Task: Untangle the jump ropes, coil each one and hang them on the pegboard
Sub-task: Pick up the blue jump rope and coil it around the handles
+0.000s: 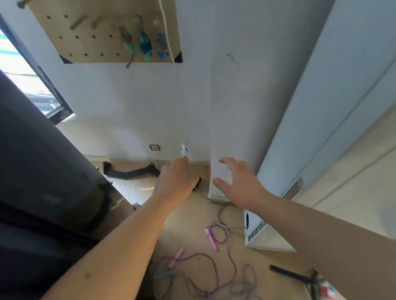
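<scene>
Down on floor (190, 228), tangled ropes (212, 284), well apart from pegboard (106, 22). Left hand (176, 181) fingers curled round grey rope (218, 216) end; right hand (239, 184) fingers spread, empty. Risk of snagging on box (264, 237), tightening knots, if yanked.

Left hand (175, 179) holds a grey rope (218, 217), right hand (242, 184) spread — tangled ropes (208, 293) on floor (191, 230)

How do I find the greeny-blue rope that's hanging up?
Look up at the wooden pegboard on the white wall. Three bundles hang near its lower right corner. The teal bundle is the middle one, between a red-and-green bundle on its left and a blue bundle on its right.
</scene>
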Demonstrator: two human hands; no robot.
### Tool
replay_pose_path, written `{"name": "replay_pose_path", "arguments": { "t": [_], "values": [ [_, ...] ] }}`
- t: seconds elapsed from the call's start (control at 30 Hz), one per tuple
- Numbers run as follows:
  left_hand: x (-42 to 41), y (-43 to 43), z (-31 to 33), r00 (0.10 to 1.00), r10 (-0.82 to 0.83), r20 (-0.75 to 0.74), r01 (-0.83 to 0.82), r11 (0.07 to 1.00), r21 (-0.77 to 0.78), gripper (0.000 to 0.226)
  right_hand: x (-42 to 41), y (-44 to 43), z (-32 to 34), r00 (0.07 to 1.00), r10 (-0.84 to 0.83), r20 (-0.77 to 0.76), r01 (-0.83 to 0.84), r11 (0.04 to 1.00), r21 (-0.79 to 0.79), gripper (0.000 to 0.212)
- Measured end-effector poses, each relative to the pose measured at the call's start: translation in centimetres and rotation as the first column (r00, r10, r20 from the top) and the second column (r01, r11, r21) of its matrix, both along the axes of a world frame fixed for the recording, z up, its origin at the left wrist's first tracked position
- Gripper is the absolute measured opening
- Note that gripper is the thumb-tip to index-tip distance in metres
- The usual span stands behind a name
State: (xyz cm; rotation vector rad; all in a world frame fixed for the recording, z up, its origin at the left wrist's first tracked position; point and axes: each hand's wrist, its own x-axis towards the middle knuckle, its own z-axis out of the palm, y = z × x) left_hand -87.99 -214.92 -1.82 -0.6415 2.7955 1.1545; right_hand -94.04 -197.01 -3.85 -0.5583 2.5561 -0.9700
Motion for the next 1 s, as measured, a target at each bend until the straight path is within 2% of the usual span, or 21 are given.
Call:
{"name": "replay_pose_path", "arguments": {
  "t": [0.13, 0.5, 0.6, 0.7, 0.77, 1.0],
  "values": [
    [3.6, 5.1, -4.7, 0.998, 0.047, 0.050, -0.051, 0.995, 0.082, 0.059, 3.2, 5.3, -3.7, 0.998, 0.007, 0.067, -0.010, 0.999, 0.038, 0.060],
    [10.4, 11.7, -20.4, 0.952, -0.074, 0.298, 0.036, 0.991, 0.128, 0.064, 10.1, 11.7, -16.7, 0.970, 0.009, 0.241, -0.049, 0.986, 0.157, 0.055],
    [11.0, 11.7, -25.6, 0.936, -0.089, 0.340, 0.047, 0.990, 0.130, 0.058, 10.7, 11.4, -22.7, 0.955, -0.021, 0.296, -0.044, 0.977, 0.210, 0.060],
    [11.5, 11.2, -31.9, 0.910, -0.111, 0.399, 0.082, 0.993, 0.090, 0.068, 11.3, 10.6, -29.4, 0.936, -0.076, 0.343, -0.010, 0.970, 0.244, 0.059],
    [11.9, 10.7, -36.7, 0.889, -0.143, 0.434, 0.114, 0.989, 0.091, 0.060, 11.8, 10.2, -34.2, 0.925, -0.104, 0.366, 0.001, 0.963, 0.271, 0.059],
    [12.6, 8.7, -55.0, 0.894, -0.103, 0.436, 0.047, 0.989, 0.138, 0.059, 12.9, 8.3, -53.4, 0.885, -0.144, 0.443, -0.019, 0.940, 0.342, 0.061]
  ]
}}
